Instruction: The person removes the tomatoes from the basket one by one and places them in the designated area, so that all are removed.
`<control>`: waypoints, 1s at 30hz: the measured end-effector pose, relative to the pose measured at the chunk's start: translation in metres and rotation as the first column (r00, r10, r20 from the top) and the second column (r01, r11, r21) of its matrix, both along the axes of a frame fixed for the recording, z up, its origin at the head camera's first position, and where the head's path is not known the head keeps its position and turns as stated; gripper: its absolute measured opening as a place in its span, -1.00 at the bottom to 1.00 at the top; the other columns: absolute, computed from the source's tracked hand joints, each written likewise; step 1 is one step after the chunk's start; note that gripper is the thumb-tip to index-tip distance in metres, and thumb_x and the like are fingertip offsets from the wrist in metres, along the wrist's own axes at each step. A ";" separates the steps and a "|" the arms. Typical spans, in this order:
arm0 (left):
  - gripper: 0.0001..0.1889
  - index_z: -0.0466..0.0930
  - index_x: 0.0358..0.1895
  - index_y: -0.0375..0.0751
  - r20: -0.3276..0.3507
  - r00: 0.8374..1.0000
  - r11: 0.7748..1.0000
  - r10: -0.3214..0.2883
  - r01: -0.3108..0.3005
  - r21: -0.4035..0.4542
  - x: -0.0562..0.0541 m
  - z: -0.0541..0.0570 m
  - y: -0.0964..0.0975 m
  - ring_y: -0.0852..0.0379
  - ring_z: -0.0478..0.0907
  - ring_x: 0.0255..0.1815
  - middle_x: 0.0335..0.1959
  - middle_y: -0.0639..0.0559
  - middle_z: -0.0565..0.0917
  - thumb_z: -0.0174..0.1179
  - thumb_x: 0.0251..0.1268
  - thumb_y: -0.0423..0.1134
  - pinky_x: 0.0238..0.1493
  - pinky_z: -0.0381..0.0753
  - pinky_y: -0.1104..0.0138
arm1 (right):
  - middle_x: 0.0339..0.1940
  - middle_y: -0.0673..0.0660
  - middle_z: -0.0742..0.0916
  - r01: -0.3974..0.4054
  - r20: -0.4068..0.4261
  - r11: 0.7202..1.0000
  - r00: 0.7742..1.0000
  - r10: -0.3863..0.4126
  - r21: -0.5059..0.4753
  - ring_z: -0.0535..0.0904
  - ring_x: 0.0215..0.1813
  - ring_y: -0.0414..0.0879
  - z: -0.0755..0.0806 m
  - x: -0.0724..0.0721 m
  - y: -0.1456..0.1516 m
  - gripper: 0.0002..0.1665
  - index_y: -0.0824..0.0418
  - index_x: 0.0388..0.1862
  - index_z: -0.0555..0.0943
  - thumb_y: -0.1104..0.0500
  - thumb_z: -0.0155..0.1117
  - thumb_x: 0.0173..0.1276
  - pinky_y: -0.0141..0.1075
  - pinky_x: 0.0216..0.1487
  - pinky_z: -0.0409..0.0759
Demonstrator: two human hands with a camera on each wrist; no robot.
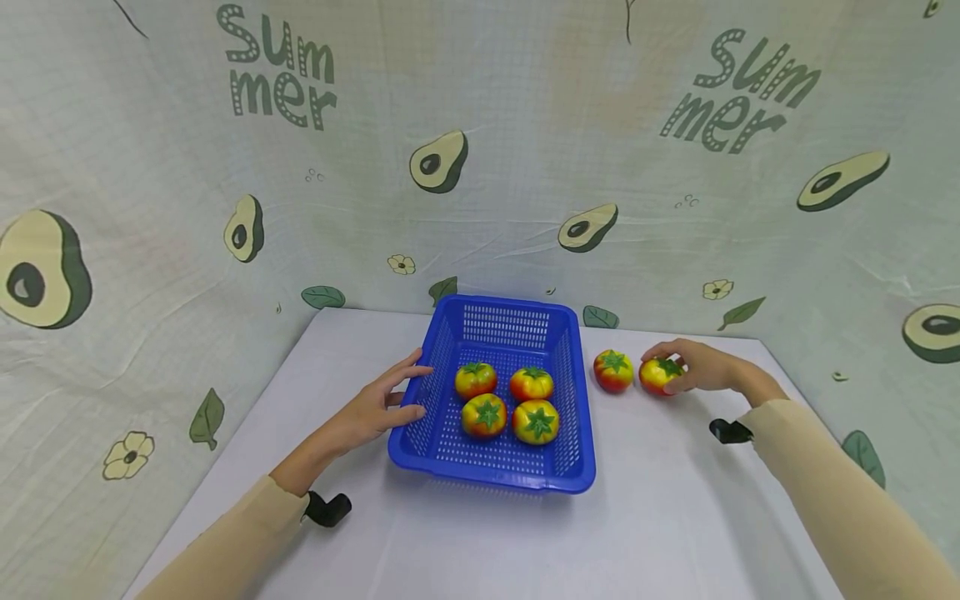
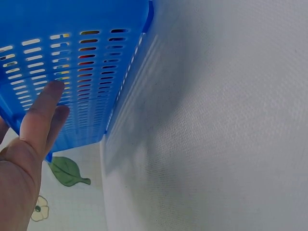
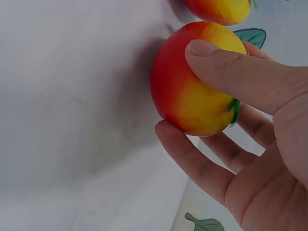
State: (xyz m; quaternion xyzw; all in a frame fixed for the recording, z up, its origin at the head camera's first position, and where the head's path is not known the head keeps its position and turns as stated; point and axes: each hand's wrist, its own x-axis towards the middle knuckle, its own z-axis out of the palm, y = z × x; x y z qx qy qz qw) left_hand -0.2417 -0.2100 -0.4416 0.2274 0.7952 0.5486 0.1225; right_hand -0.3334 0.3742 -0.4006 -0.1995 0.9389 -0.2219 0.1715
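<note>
My right hand (image 1: 693, 364) grips a red and yellow toy-like tomato (image 3: 192, 96) with a green star-shaped top, at the right of the table. In the right wrist view the thumb lies over its side and the fingers reach round beneath. Close to its left sits another such tomato (image 1: 613, 372). A blue perforated plastic basket (image 1: 491, 478) stands mid-table, with several similar tomatoes (image 1: 484, 416) on its floor. At the basket's left rim rests my left hand (image 1: 375, 406), fingers spread; the left wrist view shows two fingers against the outer wall.
The white table (image 1: 465, 542) meets a pale cloth backdrop (image 1: 510, 150) printed with avocados, leaves and lettering along its back and sides. Small black devices (image 1: 327, 508) are worn at both wrists, below the beige sleeves.
</note>
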 end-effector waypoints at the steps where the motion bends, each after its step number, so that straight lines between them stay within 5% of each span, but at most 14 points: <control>1: -0.27 0.23 0.66 -0.17 0.001 1.000 1.000 0.003 -0.003 -0.002 0.000 0.000 0.000 -0.47 0.38 0.52 0.81 0.03 -0.21 0.32 0.53 -0.18 0.24 0.72 0.04 | 0.43 0.34 0.58 -0.001 0.000 1.000 1.000 0.001 0.001 0.44 0.41 0.44 -0.001 0.000 0.000 -0.34 0.17 0.45 0.55 0.23 0.50 0.39 0.48 0.38 0.41; 22: -0.31 0.30 0.63 0.03 0.027 1.000 1.000 0.003 -0.004 0.005 -0.001 0.001 0.000 -0.43 0.38 0.54 0.80 0.15 -0.19 0.34 0.52 -0.16 0.24 0.72 0.07 | 0.44 0.35 0.56 0.000 -0.012 1.000 1.000 0.000 0.002 0.41 0.43 0.43 -0.006 0.000 0.001 -0.33 0.16 0.46 0.55 0.22 0.50 0.39 0.49 0.39 0.38; 30: -0.29 0.24 0.65 -0.16 -0.004 1.000 1.000 -0.010 0.010 0.001 -0.002 -0.001 0.000 -0.50 0.37 0.52 0.81 0.01 -0.23 0.30 0.55 -0.20 0.25 0.71 0.01 | 0.44 0.33 0.58 -0.005 -0.013 1.000 1.000 0.005 0.003 0.41 0.43 0.46 -0.008 -0.002 0.005 -0.31 0.15 0.47 0.54 0.22 0.51 0.38 0.51 0.37 0.39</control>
